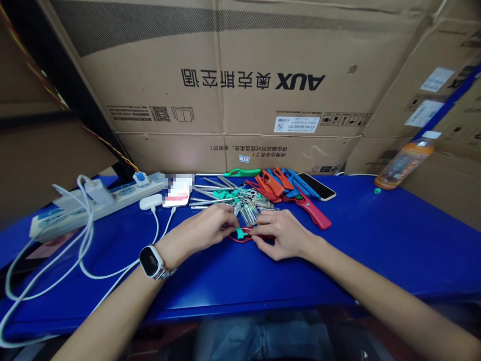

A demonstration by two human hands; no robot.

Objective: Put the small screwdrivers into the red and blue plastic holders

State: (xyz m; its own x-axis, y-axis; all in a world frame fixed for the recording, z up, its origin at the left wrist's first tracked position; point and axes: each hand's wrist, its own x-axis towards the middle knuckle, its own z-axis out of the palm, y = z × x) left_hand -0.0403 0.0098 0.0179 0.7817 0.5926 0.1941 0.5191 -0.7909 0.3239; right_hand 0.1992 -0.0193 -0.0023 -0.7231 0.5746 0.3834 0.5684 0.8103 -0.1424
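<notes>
1. Head view: my left hand point(210, 228) and my right hand point(280, 233) meet at the middle of the blue desk point(376, 240), fingertips almost touching.
2. Between them I pinch a small teal piece point(240, 233); the fingers of both hands are curled narrow around it, and it sits just above the desk surface. A thin red loop point(240, 239) lies under it, partly hidden by my hands.
3. My left wrist wears a smartwatch point(151, 261).
4. Just behind my hands lies a heap of clear-handled screwdrivers point(248, 210) with metal shafts pointing left, some with teal grips.
5. To the right of that heap lie red and blue plastic handles point(285, 185), and a long green-handled tool point(240, 173) lies along the back.
6. A dark phone point(317, 185) rests by the blue handles; a white phone point(178, 193) lies to the left, with a white charger point(150, 202) next to it.
7. A power strip point(97, 200) with white cables point(56, 260) runs across the left of the desk.
8. An orange bottle point(406, 160) lies at the far right, against cardboard boxes point(240, 85).
</notes>
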